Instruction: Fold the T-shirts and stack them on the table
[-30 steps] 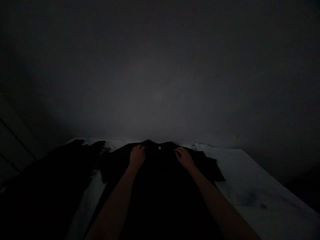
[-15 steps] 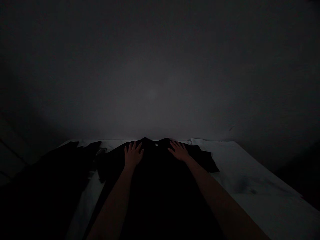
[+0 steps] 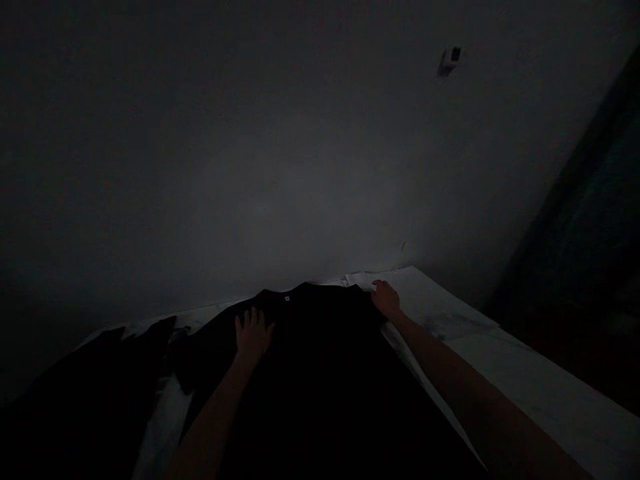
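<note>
A black T-shirt (image 3: 310, 373) lies spread on a white sheet (image 3: 425, 300), with a small pale neck label (image 3: 287, 299) at its collar. My left hand (image 3: 253, 333) rests flat on the shirt's upper left, fingers apart, holding nothing. My right hand (image 3: 385, 298) sits at the shirt's upper right edge by the shoulder, fingers curled against the cloth. Whether it grips the cloth is hard to tell in this dim light. The shirt's right sleeve is not visible.
A dark heap of cloth (image 3: 90, 380) lies on the sheet to the left of the shirt. A plain wall rises behind the sheet, with a small wall fixture (image 3: 449, 60) high up. A dark upright panel (image 3: 565, 220) stands at the right.
The view has swung and tilted, shifting the scene left and showing more wall. My right hand has moved to the shirt's edge, and the right sleeve no longer shows. My left hand stays on the shirt.
</note>
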A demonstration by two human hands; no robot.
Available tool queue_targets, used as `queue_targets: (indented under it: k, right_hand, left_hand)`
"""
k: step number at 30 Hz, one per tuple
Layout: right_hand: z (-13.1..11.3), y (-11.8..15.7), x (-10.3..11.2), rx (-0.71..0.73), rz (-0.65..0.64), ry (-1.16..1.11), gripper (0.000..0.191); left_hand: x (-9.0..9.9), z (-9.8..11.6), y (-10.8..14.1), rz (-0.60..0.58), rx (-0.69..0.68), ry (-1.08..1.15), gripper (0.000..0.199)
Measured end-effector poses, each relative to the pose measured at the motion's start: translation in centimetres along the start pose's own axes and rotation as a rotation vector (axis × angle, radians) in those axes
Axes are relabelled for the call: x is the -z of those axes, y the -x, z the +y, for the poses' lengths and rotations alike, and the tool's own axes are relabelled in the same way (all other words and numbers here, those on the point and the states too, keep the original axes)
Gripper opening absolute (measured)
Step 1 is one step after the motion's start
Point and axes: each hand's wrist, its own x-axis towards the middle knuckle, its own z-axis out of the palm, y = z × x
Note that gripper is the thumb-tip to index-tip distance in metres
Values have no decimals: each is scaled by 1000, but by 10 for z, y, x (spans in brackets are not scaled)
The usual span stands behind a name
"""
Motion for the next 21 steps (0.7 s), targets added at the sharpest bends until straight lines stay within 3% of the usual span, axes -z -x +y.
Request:
queue_targets:
  k: [4,7,10,13,18,21]
  right_hand:
    - [41,-14,4,-45,-66,-65,37]
    - [43,-19,-3,-26,-76,-100,30]
    - [41,-24,-9,-13,-67,-108,22]
    - [49,-26,-11,-40,-48,-91,19]
    - [70,-17,-12,-119,-59,-38,26]
    - [61,-11,-9,-119,-57,10,31]
  left_hand:
    - [18,97,-9,-28,-240,253,55]
    - [26,177,-24,-32,-349,374,54]
    - [26,229,-37,-18,-337,398,56]
    - [18,248,-42,-12,-317,406,59]
    - [8,249,-38,-1,-340,387,57]
    - [8,249,-38,-38,-340,407,58]
